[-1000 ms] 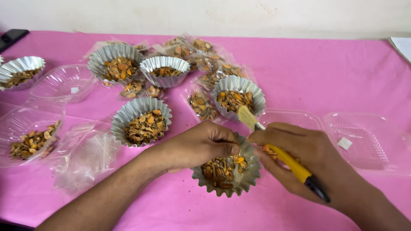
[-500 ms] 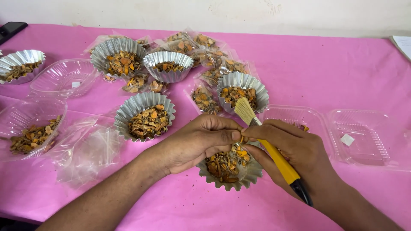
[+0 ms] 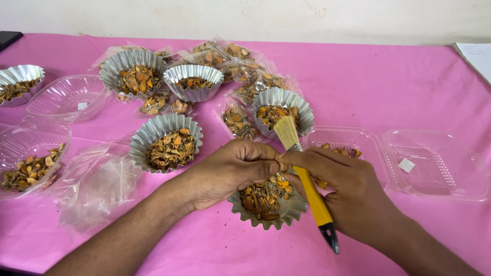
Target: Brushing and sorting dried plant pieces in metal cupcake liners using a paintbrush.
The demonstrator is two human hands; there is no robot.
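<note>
Meeting fingertip to fingertip now, hands (image 3: 286, 171) raise brush (image 3: 302, 174) over cup (image 3: 266, 202).

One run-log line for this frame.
left hand: over foil cup | right hand: holds yellow brush | cup: dried pieces | pink table

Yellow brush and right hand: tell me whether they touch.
Touching. The head view shows the right hand wrapped around the yellow brush, its handle passing under the fingers, with the bristles sticking up above the foil cup.
</note>
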